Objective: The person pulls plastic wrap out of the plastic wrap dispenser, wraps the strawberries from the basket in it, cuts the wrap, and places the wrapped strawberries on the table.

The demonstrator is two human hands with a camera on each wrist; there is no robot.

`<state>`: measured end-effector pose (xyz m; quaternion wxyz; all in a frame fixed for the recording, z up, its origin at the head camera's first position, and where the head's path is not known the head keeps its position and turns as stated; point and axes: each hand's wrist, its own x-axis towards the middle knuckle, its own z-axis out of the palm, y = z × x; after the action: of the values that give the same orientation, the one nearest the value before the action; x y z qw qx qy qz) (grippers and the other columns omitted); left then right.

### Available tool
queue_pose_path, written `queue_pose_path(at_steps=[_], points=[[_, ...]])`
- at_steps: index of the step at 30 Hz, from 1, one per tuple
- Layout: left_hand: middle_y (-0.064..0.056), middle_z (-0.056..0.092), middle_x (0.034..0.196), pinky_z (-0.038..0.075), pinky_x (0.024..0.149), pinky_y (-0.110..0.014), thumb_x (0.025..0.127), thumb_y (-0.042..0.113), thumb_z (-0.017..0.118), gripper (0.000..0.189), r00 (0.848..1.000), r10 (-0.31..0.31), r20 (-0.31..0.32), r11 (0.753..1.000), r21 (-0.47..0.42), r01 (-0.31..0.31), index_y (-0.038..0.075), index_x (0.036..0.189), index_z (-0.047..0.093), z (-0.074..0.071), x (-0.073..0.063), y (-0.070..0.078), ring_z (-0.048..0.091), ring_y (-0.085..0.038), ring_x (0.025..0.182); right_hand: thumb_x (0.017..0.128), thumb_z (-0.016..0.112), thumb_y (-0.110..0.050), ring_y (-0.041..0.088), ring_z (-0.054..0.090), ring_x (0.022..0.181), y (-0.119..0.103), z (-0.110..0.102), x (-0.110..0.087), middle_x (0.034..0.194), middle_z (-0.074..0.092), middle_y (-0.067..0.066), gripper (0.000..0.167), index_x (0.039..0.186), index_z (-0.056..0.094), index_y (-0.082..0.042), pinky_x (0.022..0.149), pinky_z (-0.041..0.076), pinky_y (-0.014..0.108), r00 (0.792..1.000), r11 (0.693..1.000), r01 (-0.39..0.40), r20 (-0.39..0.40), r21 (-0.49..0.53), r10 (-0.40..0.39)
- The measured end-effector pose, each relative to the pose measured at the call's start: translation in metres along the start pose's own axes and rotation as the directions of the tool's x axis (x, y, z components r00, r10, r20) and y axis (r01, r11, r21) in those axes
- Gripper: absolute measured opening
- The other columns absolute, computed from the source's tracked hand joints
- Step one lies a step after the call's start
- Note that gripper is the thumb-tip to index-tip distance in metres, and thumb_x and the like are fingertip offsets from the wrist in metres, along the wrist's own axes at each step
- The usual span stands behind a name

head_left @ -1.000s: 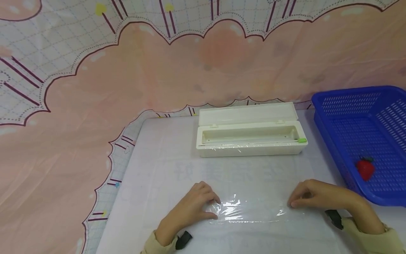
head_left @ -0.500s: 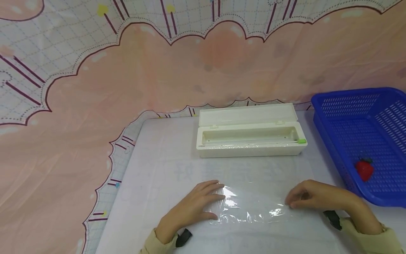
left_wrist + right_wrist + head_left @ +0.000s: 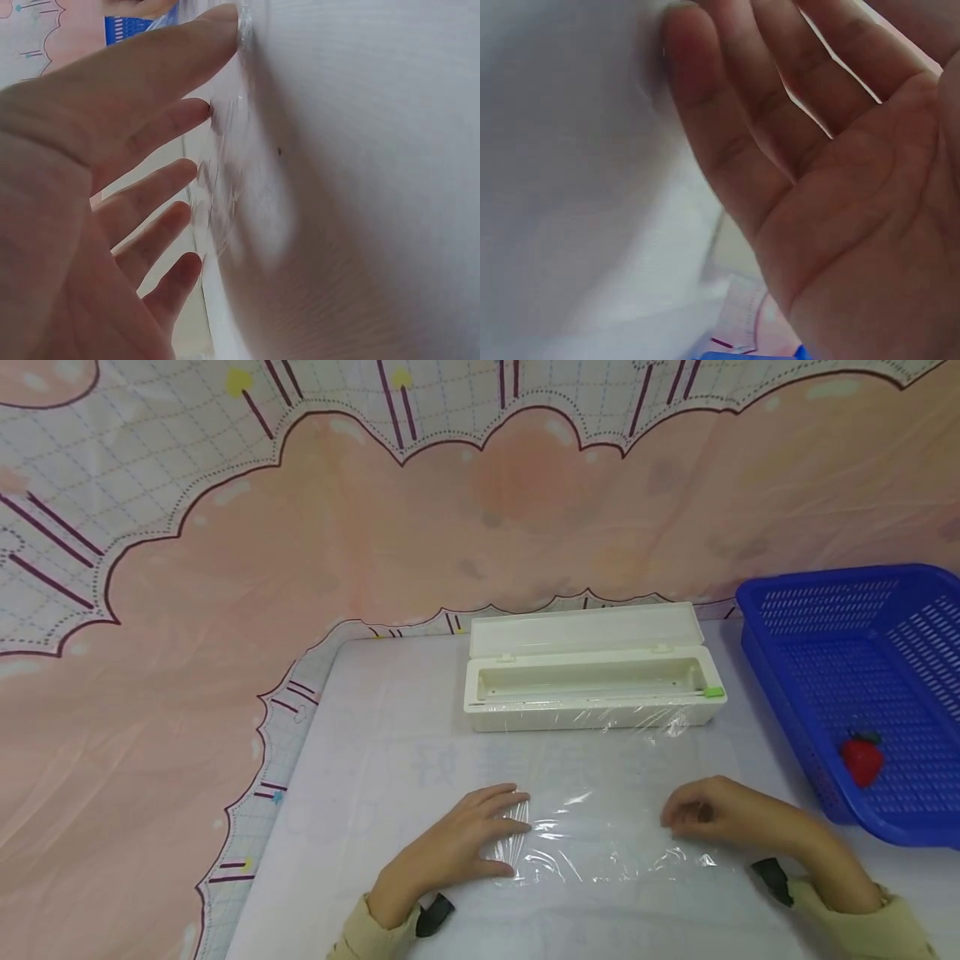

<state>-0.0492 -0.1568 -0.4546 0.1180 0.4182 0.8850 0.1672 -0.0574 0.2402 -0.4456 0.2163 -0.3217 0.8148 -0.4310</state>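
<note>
Clear cling film (image 3: 592, 835) lies wrinkled and shiny between the two hands. My left hand (image 3: 457, 835) rests on its left edge, fingers spread, the tips touching the film; the left wrist view shows them straight against the film (image 3: 221, 172). On the film's right side my right hand (image 3: 738, 814) has thumb and fingertips brought together, pinching it; the exact contact is hidden. Behind the hands stands a white cling film dispenser (image 3: 592, 718) with its lid up and a green slide cutter (image 3: 712, 692) at the right end. Glints of film show on its front.
A blue plastic basket (image 3: 780, 718) stands at the right, holding a strawberry (image 3: 862, 760). The white tabletop (image 3: 375, 735) meets a patterned cloth (image 3: 420, 543) at the back and left.
My left hand's fingers have spread out from a curled pose on the film. My right hand has shifted slightly left and away from me. More film glints show on the dispenser's front.
</note>
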Motion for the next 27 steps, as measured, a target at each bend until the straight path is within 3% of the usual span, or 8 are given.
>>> queue_pose_path(at_steps=[10,22,27], points=[[0.002,0.037,0.158,0.026,0.121,-0.043,0.083,0.041,0.079,0.057,0.999,-0.024,0.040,0.996,-0.084,0.028,0.023,0.134,0.063,-0.003,-0.001,-0.003,0.024,-0.019,0.150,0.079,0.079,-0.006,0.000,0.054,0.079,0.005,0.003,-0.003,0.085,0.060,-0.011,0.023,0.098,0.069,-0.014,0.063,0.049,0.021,0.999,0.999,-0.035,0.040,-0.006,0.035],[0.001,0.039,0.157,0.026,0.121,-0.044,0.082,0.039,0.080,0.058,0.999,-0.016,0.041,0.992,-0.125,0.021,0.022,0.135,0.062,-0.003,0.000,-0.005,0.026,-0.021,0.150,0.083,0.078,-0.010,-0.003,0.056,0.078,-0.001,0.001,-0.005,0.085,0.066,-0.011,0.017,0.097,0.070,-0.017,0.063,0.051,0.022,0.997,0.993,0.065,-0.038,-0.103,-0.069],[0.002,0.039,0.157,0.025,0.121,-0.043,0.081,0.039,0.080,0.059,0.999,-0.017,0.042,0.992,-0.127,0.022,0.023,0.135,0.062,-0.002,0.000,-0.006,0.025,-0.021,0.150,0.085,0.078,-0.015,-0.001,0.058,0.080,-0.009,-0.005,-0.006,0.090,0.068,-0.011,0.017,0.099,0.070,-0.019,0.065,0.052,0.023,0.994,0.984,0.066,-0.073,-0.163,-0.079]])
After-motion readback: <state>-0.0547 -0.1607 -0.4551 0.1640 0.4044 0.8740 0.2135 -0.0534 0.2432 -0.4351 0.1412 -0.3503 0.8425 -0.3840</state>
